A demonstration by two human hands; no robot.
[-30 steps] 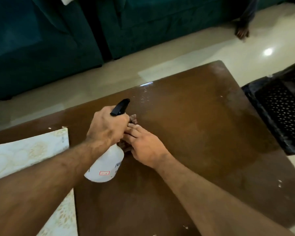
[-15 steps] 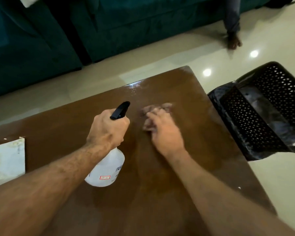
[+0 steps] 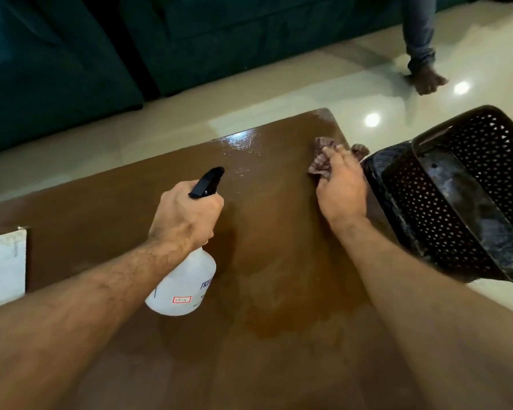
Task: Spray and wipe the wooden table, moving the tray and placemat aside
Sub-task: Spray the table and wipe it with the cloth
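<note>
Where sprayed, wooden table (image 3: 279,232) seemingly glossy.

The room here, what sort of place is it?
Probably a home living room: a dark green sofa, a low wooden table and a glossy tiled floor.

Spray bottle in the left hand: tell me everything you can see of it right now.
The white translucent plastic spray bottle has a rounded body and a black trigger head whose nozzle points away from the camera, toward the far table edge. A small red-bordered label and some dark print mark its side. It tilts, top leaning away from the camera, its base low over or on the brown wooden table; contact is unclear. The left hand grips its neck, hiding the trigger. Liquid level cannot be told.
</note>
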